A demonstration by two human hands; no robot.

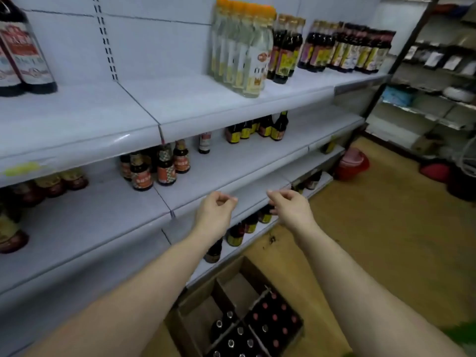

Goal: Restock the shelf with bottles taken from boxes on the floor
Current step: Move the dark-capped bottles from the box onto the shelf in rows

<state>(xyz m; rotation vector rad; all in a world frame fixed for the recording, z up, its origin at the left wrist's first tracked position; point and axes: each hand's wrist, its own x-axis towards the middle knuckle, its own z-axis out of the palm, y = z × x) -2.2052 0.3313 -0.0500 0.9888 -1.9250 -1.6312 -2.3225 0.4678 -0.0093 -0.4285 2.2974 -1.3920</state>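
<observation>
Both arms reach out in front of the white shelf unit (231, 161). My left hand (216, 210) and my right hand (291, 206) hover side by side near the front edge of a middle shelf, fingers loosely curled, holding nothing. Below my arms an open cardboard box (195, 320) stands on the floor, with dark bottles (231, 338) in one section and red-capped bottles (274, 318) in another. Small dark sauce bottles (154, 166) stand on the shelf ahead of my hands.
Tall clear bottles with orange caps (242, 47) and dark bottles (347, 47) fill the upper shelf on the right. Big dark bottles (23, 52) stand at upper left. A red bucket (353, 163) sits on the brown floor, and another rack (438, 73) lies at right.
</observation>
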